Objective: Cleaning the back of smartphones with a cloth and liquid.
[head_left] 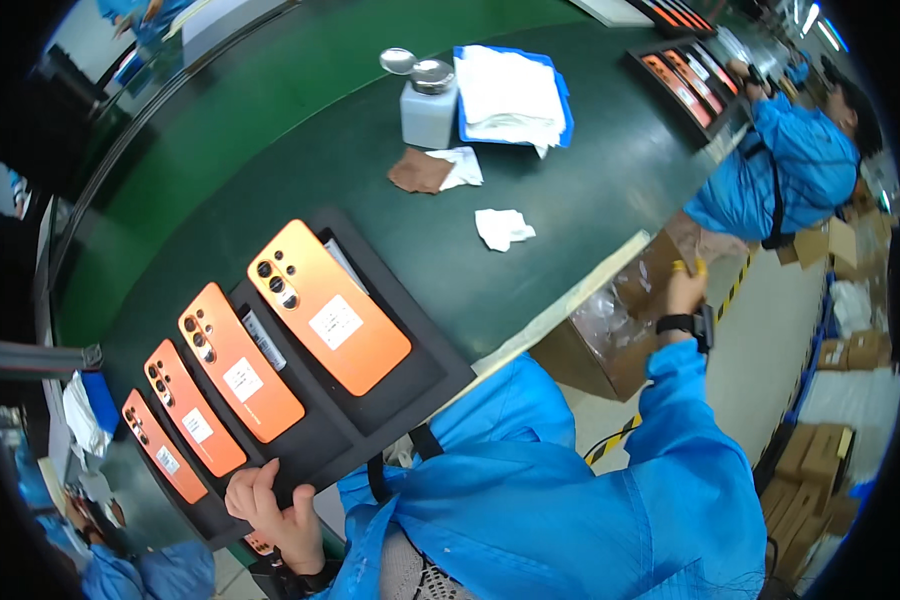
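Fingers (255,490) on the person's left hand (282,518) are loosely bent, thumb spread well apart, right at the near edge of a black tray (442,378). Four orange smartphones (375,352) lie in a row on it, camera sides up, on the green desk (400,230). Right hand (685,292) is out near an open cardboard box (576,365), by a crumpled pinkish-brown sheet (705,240); honestly can't tell if it's pinching that. Metal-topped white bottle (428,115) sits further back.

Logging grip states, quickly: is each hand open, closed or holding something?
Left hand: open, at the black tray's near edge.
Right hand: by the cardboard box; grip cannot be told.
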`<state>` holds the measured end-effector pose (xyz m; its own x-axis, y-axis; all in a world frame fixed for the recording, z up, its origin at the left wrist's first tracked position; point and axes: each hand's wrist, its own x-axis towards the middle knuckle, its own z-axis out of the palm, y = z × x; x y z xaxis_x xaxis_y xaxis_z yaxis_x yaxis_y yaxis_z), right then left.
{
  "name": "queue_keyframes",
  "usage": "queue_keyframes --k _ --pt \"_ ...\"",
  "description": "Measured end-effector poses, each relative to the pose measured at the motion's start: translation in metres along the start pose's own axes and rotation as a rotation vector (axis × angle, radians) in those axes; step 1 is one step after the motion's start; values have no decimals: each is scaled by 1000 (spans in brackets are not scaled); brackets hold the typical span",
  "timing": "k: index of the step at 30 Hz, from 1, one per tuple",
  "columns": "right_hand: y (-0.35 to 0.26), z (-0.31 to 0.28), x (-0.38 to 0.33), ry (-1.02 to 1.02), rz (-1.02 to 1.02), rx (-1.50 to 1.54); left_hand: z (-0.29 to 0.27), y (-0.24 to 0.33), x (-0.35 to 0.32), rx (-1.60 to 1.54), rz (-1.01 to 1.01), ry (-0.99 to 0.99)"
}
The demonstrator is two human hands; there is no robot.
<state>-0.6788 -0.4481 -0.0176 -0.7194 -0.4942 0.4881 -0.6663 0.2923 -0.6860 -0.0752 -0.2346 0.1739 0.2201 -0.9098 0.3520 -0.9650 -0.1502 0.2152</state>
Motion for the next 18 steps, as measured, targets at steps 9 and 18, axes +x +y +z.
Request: queue_keyframes --k 9,18 --pt "-291 -40 -46 -486 -643 430 -10 -1 -5 9 173 -81" --pt "-315 -12 -97 -762 -851 155 -6 -11 -9 -64 139 -47"
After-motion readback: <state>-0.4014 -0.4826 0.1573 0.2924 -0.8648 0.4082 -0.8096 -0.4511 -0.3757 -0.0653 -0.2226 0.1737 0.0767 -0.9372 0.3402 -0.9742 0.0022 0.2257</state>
